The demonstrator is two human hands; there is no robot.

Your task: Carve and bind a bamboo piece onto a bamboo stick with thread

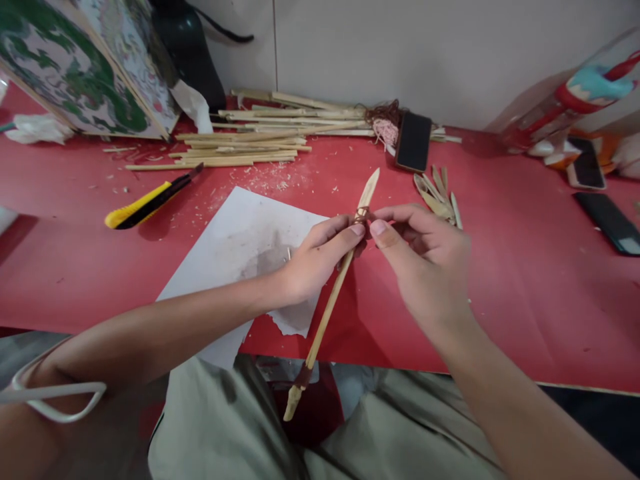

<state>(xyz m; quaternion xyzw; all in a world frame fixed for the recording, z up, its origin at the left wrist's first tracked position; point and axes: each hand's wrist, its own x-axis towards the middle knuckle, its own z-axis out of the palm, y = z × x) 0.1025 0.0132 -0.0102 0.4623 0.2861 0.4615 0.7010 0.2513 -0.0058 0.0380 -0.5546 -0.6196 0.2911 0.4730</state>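
Observation:
My left hand point(323, 257) is closed around the upper part of a thin bamboo stick point(330, 308), thumb on top. The stick slants over the table's front edge, with a pale pointed tip at its upper end. Brown thread point(362, 213) is wound around it just below that tip. At the winding, my right hand point(427, 260) pinches with thumb and forefinger; the thread seems to run into that pinch, though the fingertips mostly hide it. Lower down, a dark brown band point(303, 377) circles the stick above its knobbly bottom end.
White paper point(210, 240) lies under my left forearm on the red table point(540, 280). A yellow utility knife point(145, 203) rests at left. Behind are bamboo sticks point(240, 148), a phone point(413, 142) and bamboo slivers point(440, 193). A clear bottle point(555, 107) stands at right.

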